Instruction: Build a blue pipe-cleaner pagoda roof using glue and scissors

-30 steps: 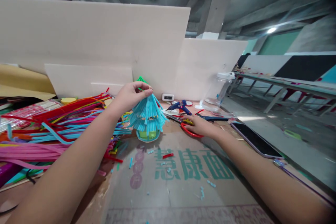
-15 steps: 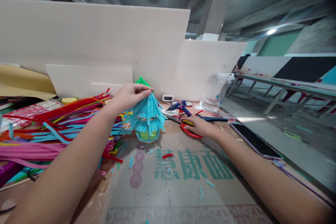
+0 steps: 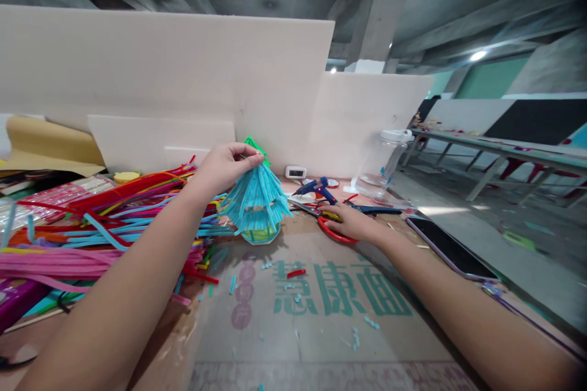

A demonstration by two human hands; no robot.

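At the back middle of the table stands a tiered blue pipe-cleaner model (image 3: 259, 198) with a green top and a pale green base in a blue frame. My left hand (image 3: 232, 165) pinches the model near its top, thumb against fingers; the exact spot under the fingertips is partly hidden. To the right, my right hand (image 3: 348, 221) lies palm down with fingers stretched over the red-handled scissors (image 3: 337, 232) and a yellow handle beside them. Just behind its fingertips rests a dark blue glue gun (image 3: 321, 188).
Piled pipe cleaners (image 3: 114, 226) in many colours cover the left side. Blue and red scraps dot the printed cardboard (image 3: 321, 342). A phone (image 3: 449, 247) lies at right. Behind stand a small clock (image 3: 296, 171), a clear jug (image 3: 380, 165) and white boards (image 3: 183, 67).
The model has turned and tilted slightly under my left hand, its blue strands shifting. My right hand stays at the scissors. The whole view has moved a little.
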